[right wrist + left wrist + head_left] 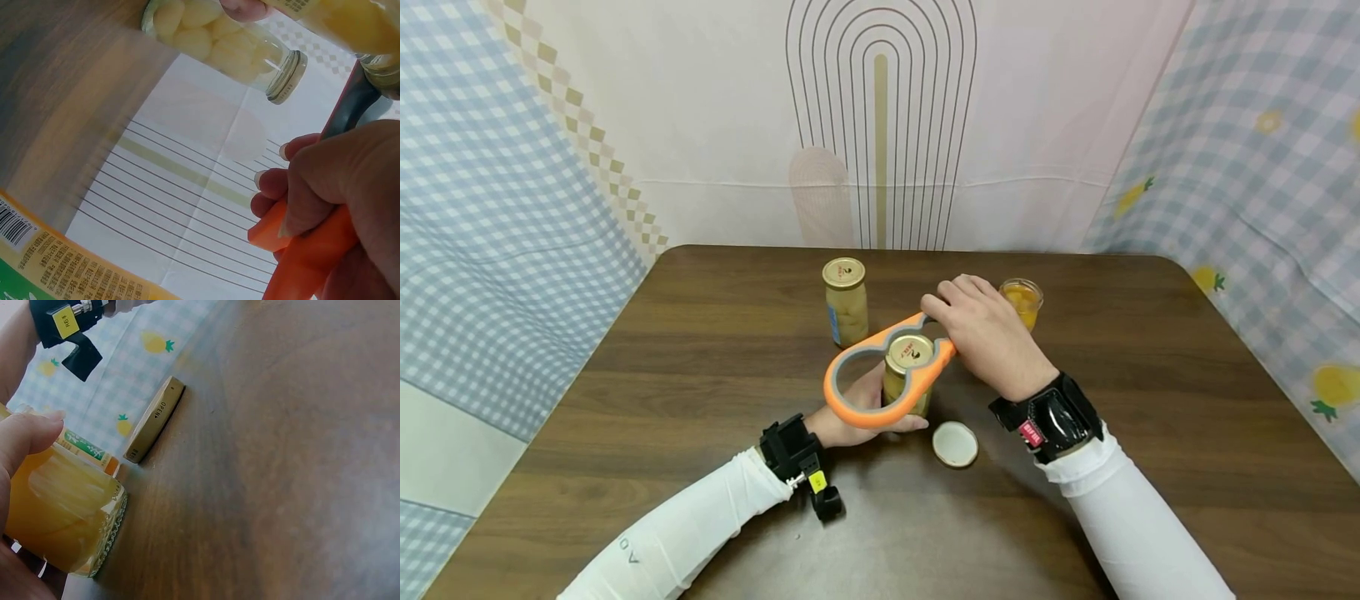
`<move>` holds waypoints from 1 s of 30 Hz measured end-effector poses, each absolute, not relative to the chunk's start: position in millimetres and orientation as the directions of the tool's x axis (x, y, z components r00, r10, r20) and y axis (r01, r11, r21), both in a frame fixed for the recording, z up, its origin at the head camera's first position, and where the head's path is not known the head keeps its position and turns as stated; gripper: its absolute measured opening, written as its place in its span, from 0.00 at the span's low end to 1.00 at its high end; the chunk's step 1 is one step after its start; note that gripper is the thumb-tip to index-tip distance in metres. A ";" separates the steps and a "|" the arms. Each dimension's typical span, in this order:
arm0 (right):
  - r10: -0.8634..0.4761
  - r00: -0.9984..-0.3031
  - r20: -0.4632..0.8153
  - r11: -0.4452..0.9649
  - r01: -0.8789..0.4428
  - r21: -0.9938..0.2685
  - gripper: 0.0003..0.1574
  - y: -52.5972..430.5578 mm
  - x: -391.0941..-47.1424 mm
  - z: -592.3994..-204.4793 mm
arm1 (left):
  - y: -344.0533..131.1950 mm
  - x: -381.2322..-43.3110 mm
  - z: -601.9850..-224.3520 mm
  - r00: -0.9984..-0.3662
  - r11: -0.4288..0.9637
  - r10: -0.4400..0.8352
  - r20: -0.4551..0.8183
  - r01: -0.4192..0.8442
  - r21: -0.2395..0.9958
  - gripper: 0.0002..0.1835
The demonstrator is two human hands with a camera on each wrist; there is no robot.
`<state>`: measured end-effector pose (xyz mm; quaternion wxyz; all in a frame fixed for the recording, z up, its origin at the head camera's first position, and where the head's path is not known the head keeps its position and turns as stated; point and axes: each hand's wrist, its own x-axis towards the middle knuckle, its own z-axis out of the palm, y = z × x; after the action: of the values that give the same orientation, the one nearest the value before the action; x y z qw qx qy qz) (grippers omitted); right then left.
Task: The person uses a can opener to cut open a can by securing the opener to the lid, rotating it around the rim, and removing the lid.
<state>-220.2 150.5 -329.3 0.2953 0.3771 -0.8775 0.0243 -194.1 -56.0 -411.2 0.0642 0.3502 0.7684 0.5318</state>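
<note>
Steadily, at the dark wooden table (737, 375), a person works on a lidded jar (894, 386), left hand (867, 388) curled round its glass, right hand (992, 342) closed firmly about the grip end of an orange opener (925, 379) that frames the gold lid (910, 351). From that jar, a loose lid (955, 444) lies at five o'clock, an uncapped jar (1022, 302) stands at two, and a second closed jar (846, 308) waits towards half past ten. Good practice here, I judge, means seating the opener level and snug, squeezing evenly, keeping the glass upright. Part of the lid's edge is hidden; whether the opener bites it, or the jar's base meets the wood, I cannot tell.
</note>
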 end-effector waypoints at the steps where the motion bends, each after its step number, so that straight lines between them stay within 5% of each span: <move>1: -0.650 -0.538 0.536 0.709 -0.683 0.174 0.13 150.4 -220.6 -329.1 | -56.3 -195.9 -414.3 -0.745 0.198 0.608 0.274 0.476 0.857 0.59; 20: -0.665 -0.510 0.545 0.679 -0.718 0.157 0.14 149.5 -225.8 -329.3 | -59.1 -185.2 -392.2 -0.721 0.199 0.631 0.286 0.507 0.839 0.54; 30: -0.678 -0.502 0.537 0.667 -0.727 0.161 0.11 147.0 -229.4 -328.6 | -58.4 -197.3 -412.8 -0.706 0.177 0.642 0.297 0.514 0.839 0.50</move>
<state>-229.4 147.0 -328.6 0.2903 0.4058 -0.8656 0.0428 -197.3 -58.4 -412.8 0.0619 0.3782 0.7646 0.5182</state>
